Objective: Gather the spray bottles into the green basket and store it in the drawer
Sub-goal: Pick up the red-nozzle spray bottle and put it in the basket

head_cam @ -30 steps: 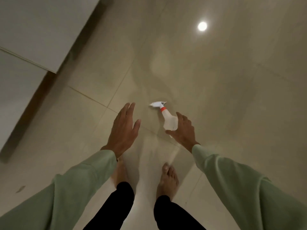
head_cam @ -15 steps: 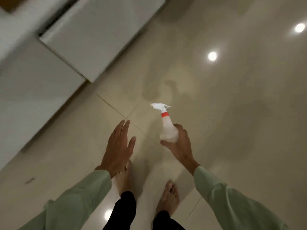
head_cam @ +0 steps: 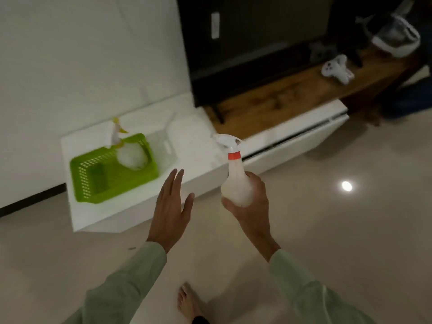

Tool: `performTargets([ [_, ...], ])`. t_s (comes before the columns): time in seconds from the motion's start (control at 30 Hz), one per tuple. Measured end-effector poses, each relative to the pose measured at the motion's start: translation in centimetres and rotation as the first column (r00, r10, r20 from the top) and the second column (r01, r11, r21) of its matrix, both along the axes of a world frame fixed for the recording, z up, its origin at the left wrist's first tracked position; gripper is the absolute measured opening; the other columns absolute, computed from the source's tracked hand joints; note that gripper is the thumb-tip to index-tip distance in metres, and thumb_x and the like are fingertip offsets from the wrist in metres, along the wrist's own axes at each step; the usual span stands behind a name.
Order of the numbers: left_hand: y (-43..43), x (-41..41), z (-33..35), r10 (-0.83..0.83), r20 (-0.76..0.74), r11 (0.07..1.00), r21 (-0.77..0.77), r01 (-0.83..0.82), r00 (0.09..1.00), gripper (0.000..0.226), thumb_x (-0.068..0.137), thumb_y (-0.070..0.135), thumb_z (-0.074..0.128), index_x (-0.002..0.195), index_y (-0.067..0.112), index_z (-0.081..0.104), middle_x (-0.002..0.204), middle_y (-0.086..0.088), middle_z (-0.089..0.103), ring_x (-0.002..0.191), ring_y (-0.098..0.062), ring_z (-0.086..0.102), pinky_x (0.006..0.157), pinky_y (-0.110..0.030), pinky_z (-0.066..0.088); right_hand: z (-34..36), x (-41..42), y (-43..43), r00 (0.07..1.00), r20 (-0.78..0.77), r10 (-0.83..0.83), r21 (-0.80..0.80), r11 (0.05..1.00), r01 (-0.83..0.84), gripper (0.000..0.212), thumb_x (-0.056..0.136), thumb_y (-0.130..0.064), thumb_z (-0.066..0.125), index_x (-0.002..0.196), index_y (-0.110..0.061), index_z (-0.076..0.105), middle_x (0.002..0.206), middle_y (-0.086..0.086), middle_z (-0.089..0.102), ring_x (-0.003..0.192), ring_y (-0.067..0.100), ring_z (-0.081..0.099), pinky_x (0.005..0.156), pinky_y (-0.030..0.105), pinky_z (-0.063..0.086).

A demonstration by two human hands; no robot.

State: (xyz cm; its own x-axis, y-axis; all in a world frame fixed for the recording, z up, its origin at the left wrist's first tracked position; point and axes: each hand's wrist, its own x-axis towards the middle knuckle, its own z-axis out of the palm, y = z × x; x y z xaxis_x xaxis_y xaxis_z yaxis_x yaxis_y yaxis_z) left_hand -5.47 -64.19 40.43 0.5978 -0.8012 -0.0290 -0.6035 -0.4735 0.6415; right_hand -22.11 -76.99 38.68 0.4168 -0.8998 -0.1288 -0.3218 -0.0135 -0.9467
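Right grip point(head_cam: 251, 204) clasps the spray bottle point(head_cam: 235, 178) upright, nozzle pointing left toward the green basket point(head_cam: 112, 169); left grip point(head_cam: 170, 211) released, right of the basket, over tiled floor point(head_cam: 350, 230).

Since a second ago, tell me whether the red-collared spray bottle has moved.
Yes. The spray bottle was on the floor tiles; now the right hand holds it upright, lifted clear of them.

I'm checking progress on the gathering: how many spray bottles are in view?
2: one with a red collar held in the right hand, one with yellow trim standing in the green basket. Others may be out of view.
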Motion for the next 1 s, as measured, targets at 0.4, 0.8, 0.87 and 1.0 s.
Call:
performTargets([
  [0.4, 11.0, 17.3, 5.1, 0.328, 0.018, 0.944, -0.052, -0.327, 0.944, 0.061, 0.1, 0.034, 0.048, 0.155, 0.023, 0.022, 0.163, 0.002, 0.022, 0.151, -0.013, 0.019, 0.119, -0.03, 0.023, 6.1, 23.6, 9.0, 0.938, 0.208, 0.276, -0.07, 0.961, -0.267, 0.082, 0.076, -0.039, 0.085, 0.143, -0.036, 0.037, 0.141, -0.013, 0.044, 0.131, 0.011, 0.046, 0.102, 0.037, 0.049],
  [0.8, 16.6, 24.1, 1.9, 0.558, -0.019, 0.829, 0.061, -0.557, 0.829, 0.06, 0.102, 0.032, 0.046, 0.154, 0.016, 0.022, 0.163, -0.005, 0.022, 0.15, -0.02, 0.021, 0.121, -0.04, 0.025, 1.1, 35.0, 14.5, 0.829, 0.052, 0.557, -0.093, 0.829, -0.551, 0.082, 0.073, -0.037, 0.084, 0.139, -0.033, 0.035, 0.134, -0.014, 0.045, 0.125, 0.002, 0.044, 0.098, 0.02, 0.044],
  [0.87, 16.8, 24.7, 1.2, 0.583, -0.025, 0.811, 0.077, -0.58, 0.812, 0.06, 0.102, 0.032, 0.045, 0.154, 0.016, 0.022, 0.163, -0.005, 0.021, 0.15, -0.021, 0.021, 0.121, -0.041, 0.026, 0.0, 36.3, 14.7, 0.808, 0.009, 0.589, -0.096, 0.805, -0.586, 0.084, 0.072, -0.03, 0.085, 0.14, -0.028, 0.036, 0.132, -0.011, 0.044, 0.123, 0.004, 0.045, 0.097, 0.017, 0.042],
  [1.0, 16.9, 25.9, -0.3, 0.596, -0.033, 0.802, 0.086, -0.592, 0.802, 0.06, 0.102, 0.035, 0.042, 0.155, 0.017, 0.019, 0.164, -0.004, 0.019, 0.151, -0.021, 0.02, 0.121, -0.042, 0.025, -2.5, 39.2, 14.2, 0.804, -0.089, 0.587, -0.097, 0.799, -0.594, 0.086, 0.069, -0.015, 0.084, 0.142, -0.016, 0.039, 0.135, 0.002, 0.04, 0.124, 0.022, 0.047, 0.101, 0.034, 0.046],
])
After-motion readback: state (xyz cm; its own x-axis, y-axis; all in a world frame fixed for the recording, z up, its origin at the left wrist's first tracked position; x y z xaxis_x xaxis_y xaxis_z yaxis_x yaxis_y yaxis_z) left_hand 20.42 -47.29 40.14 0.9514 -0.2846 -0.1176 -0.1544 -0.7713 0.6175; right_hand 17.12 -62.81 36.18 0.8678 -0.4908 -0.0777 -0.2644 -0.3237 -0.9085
